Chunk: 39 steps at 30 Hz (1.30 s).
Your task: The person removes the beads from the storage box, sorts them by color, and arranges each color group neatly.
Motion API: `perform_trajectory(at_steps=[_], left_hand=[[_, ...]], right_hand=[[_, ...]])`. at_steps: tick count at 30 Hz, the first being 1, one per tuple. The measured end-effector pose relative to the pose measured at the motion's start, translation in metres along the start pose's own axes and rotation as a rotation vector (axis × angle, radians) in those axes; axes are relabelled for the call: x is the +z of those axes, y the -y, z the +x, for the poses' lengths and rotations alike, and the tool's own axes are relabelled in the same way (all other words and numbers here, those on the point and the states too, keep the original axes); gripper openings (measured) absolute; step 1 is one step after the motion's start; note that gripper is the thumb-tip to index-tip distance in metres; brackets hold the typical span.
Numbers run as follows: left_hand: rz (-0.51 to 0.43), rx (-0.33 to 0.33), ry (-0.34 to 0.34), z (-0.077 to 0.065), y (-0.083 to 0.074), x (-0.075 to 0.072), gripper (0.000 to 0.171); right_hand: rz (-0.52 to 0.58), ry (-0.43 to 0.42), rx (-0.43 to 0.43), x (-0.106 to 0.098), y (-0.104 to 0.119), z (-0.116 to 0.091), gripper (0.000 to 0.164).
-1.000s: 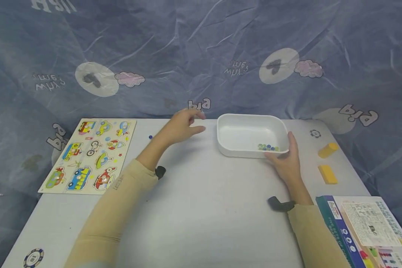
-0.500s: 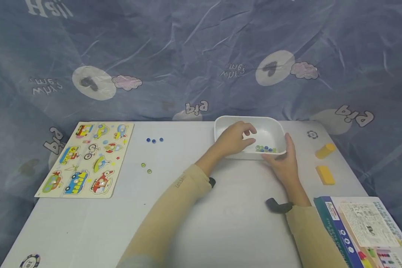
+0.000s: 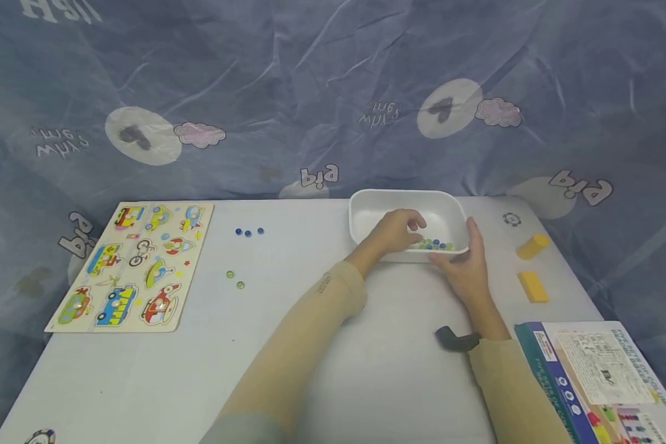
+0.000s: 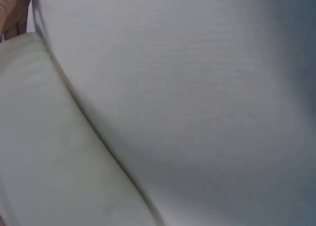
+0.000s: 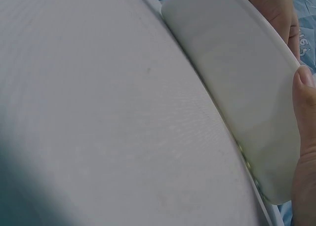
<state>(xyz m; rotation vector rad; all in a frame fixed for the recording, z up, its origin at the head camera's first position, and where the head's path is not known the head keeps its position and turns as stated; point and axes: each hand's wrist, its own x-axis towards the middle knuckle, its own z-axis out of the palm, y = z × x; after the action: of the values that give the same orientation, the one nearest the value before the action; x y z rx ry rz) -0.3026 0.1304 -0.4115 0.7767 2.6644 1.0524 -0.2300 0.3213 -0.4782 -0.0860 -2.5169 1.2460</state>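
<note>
A white rectangular tray (image 3: 361, 213) stands near the table's back edge in the head view. Green and blue marbles (image 3: 436, 245) are gathered at its near right corner. My left hand (image 3: 395, 232) reaches over the near rim into the tray, fingers bent, thumb and index apart, fingertips right at the marbles. My right hand (image 3: 468, 268) grips that tray's right corner, with the thumb (image 5: 304, 80) on the near rim and the fingers along its right side. In the left wrist view, the tray's outer wall (image 4: 59, 137) hides most of my left hand.
Three blue marbles (image 3: 248, 234) and two green marbles (image 3: 240, 285) lie on the table left of the tray. Further left is a picture puzzle board (image 3: 127, 271). Right of the tray are a yellow cylinder (image 3: 532, 246), a yellow block (image 3: 533, 287) and a boxed set (image 3: 594, 376).
My left hand has moved right from the table beside the loose marbles into the tray, then lower toward the marbles. My right hand has kept its grip on the tray.
</note>
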Motion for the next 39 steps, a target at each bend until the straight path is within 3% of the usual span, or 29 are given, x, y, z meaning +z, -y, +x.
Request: perform_trajectory(at_steps=[7,15,28,39], left_hand=[[0.084,-0.087,0.063,0.01,-0.004,0.003,0.027],[0.093,-0.072,0.129,0.014,-0.008,0.005,0.027],[0.067,-0.147,0.158,0.015,-0.005,0.01,0.022],[0.061,-0.136,0.18,0.02,0.0,0.015,0.02]], right_hand=[[0.009,0.016,0.016,-0.001,0.0,0.001,0.109],[0.029,0.017,0.025,-0.002,0.002,0.0,0.109],[0.051,0.014,0.019,-0.002,0.002,0.0,0.109],[0.058,0.012,0.019,-0.002,0.003,0.0,0.11]])
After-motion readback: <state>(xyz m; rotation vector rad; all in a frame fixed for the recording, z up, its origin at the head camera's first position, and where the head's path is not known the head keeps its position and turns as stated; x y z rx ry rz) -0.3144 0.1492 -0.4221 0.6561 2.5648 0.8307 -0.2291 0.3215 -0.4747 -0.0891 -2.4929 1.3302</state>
